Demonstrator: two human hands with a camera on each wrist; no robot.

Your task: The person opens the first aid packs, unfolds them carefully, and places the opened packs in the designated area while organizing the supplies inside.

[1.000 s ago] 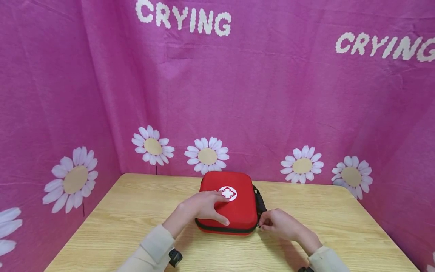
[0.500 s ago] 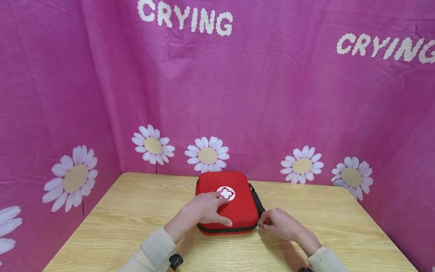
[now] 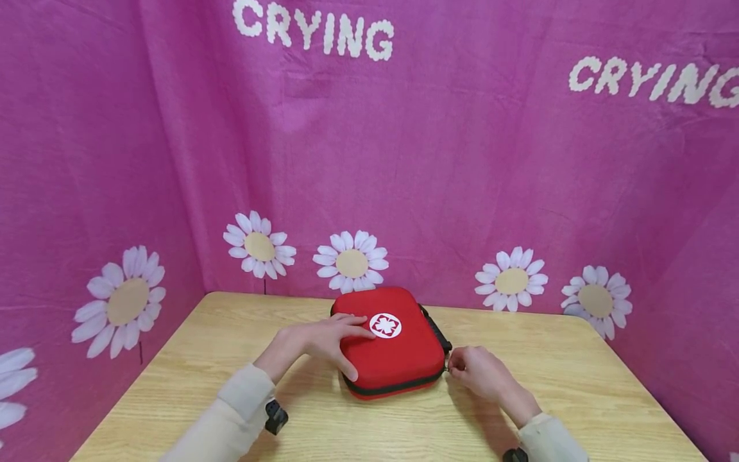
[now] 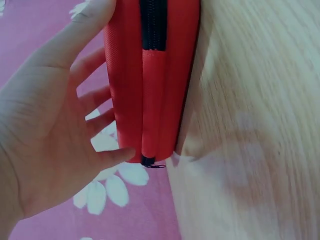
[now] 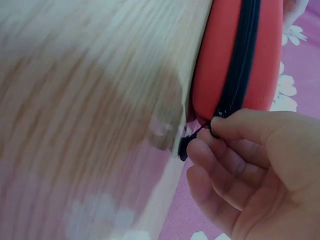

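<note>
A red first-aid case (image 3: 398,356) with a white cross emblem (image 3: 385,325) lies on the table, turned at a slant. My left hand (image 3: 323,340) rests with spread fingers on the lid's left part. The left wrist view shows its thumb and fingers (image 4: 97,97) against the case's red side. At the front right corner, my right hand (image 3: 482,372) pinches the zipper pull between thumb and fingertips; the pull itself is mostly hidden. Black zipper tape (image 5: 245,55) runs along the case's side in the right wrist view. A black carry handle (image 3: 437,330) sticks out on the right.
The case stands on a light wooden table (image 3: 577,385). Behind and beside it hangs a pink cloth (image 3: 439,160) with printed daisies and white letters. Each wrist wears a small black device (image 3: 276,417).
The case has turned anticlockwise, its front right corner shifting right and away. My left hand has slid left from the lid's middle. My right hand has moved slightly away, still pinching.
</note>
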